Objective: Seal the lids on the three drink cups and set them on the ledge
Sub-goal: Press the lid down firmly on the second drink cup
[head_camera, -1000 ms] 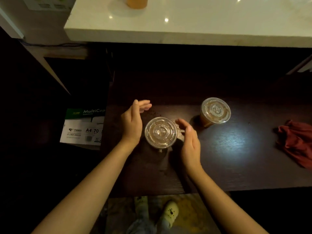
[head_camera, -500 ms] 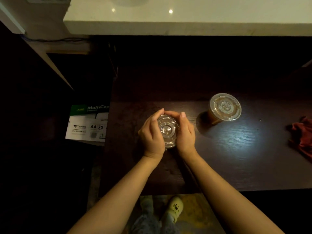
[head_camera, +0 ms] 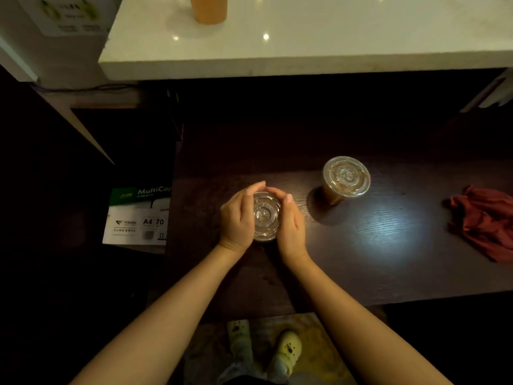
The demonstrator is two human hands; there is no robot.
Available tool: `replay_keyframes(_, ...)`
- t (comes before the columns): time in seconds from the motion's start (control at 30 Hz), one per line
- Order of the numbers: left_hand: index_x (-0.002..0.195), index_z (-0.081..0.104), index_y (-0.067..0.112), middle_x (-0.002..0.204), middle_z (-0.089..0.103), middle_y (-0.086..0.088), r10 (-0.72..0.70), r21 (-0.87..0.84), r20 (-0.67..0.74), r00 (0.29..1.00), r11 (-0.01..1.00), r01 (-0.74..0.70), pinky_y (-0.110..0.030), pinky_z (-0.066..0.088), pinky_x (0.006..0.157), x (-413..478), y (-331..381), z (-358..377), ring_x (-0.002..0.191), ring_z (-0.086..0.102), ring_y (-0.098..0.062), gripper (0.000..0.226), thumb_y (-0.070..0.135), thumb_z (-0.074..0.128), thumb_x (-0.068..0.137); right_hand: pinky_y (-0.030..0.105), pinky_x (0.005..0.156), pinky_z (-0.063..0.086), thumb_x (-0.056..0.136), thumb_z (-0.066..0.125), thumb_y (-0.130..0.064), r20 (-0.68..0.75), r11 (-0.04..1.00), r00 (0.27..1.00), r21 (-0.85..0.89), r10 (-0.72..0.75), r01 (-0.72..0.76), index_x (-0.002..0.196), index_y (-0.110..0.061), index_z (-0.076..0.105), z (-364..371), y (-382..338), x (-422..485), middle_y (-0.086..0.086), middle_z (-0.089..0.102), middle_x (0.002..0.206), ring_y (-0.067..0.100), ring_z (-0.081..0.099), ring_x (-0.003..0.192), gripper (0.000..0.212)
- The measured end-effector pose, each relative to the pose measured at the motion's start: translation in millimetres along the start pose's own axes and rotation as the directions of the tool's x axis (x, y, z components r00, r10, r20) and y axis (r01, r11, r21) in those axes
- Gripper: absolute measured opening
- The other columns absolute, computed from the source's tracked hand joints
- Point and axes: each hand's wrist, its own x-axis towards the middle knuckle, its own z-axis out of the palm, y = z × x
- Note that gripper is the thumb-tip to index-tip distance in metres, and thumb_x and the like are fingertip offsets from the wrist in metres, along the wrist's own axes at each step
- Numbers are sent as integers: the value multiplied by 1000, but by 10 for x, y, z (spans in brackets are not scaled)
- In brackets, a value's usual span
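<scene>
The drink cup (head_camera: 265, 218) I am working on stands on the dark wooden table (head_camera: 388, 259), toward its left end, with a clear lid (head_camera: 263, 211) lying flat on top. What it holds I cannot tell, since my hands cover its sides. Off the table's left edge, lower down, sits a box of A4 copy paper (head_camera: 138, 216), green and white. My left hand (head_camera: 238, 218) curls round the left side of the cup, fingers bent over the lid's rim, and its thumb and fingertips arch over the far edge. My right hand (head_camera: 291, 227) cups the right side the same way, palm against the rim, its thumb meeting the left fingertips at the far edge, so both hands are clasped on the lid and cup. To the right, well apart from my hands, a second cup (head_camera: 342, 180) stands on the table, with a clear lid on top and brown drink showing through its wall. Further right lies a crumpled red cloth (head_camera: 483, 220) near the table's edge. Up on the pale ledge (head_camera: 333, 37), over to the left, a third cup (head_camera: 208, 8) of orange-brown drink stands, its top cut off by the frame
</scene>
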Motion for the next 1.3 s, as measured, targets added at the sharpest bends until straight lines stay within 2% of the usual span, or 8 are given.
replay_keyframes(0.1,110,68,10,110,69,-4,28,95,168,985,994,-44,-24,46,95,117,1,-63,107,61,-9,52,35,27,92,47,102,43,96,24,-47,43,993,999,-115,-1,6,124,-36,54,-109,4,-110,-4,62,123,16,55,119,42)
replay_keyframes(0.23,112,67,11,112,69,-4,73,362,372,925,907,-217,-22,39,95,378,65,-176,113,57,-14,58,45,24,92,27,107,35,94,31,-38,97,987,995,-163,22,-6,133,-43,40,-308,2,-341,-14,49,134,5,44,128,40)
replay_keyframes(0.43,120,61,16,125,63,0,-21,601,415,910,757,-256,-34,39,99,321,387,-128,120,50,-18,46,47,42,92,34,110,38,83,55,-18,211,956,976,-295,62,2,141,-27,36,-504,226,-381,-4,48,137,12,47,126,62)
replay_keyframes(0.57,138,40,24,144,40,2,-185,722,516,836,620,-308,-42,34,103,44,450,39,131,34,-20,65,55,48,82,13,95,36,72,70,-35,324,909,945,-408,50,91,130,-11,50,-417,133,-216,-24,45,109,10,41,111,66)
replay_keyframes(0.67,137,39,24,138,43,4,-138,737,481,866,598,-315,-40,39,96,1,417,43,126,37,-18,67,54,51,78,24,95,34,63,57,-54,384,888,922,-436,38,145,125,-18,54,-400,107,-113,-21,45,108,9,38,111,72)
replay_keyframes(0.83,130,48,22,128,50,5,-85,735,449,890,601,-313,-38,41,87,-29,419,75,118,42,-18,65,51,55,72,41,105,35,65,57,-53,446,856,895,-458,-9,237,128,-18,53,-431,209,-11,-1,57,127,16,44,120,72)
replay_keyframes(1.13,128,50,22,128,51,5,-78,740,451,889,589,-324,-36,40,88,-36,410,77,118,44,-17,67,52,48,68,32,119,8,67,51,-51,509,784,861,-528,-16,326,138,-14,44,-423,213,45,6,51,138,17,37,132,80)
replay_keyframes(1.3,142,32,24,147,34,2,-160,743,511,845,577,-339,-39,32,102,2,471,44,135,28,-17,72,52,51,78,30,118,8,66,47,-55,505,777,863,-529,-35,341,137,-13,45,-424,149,28,6,53,135,16,40,130,83)
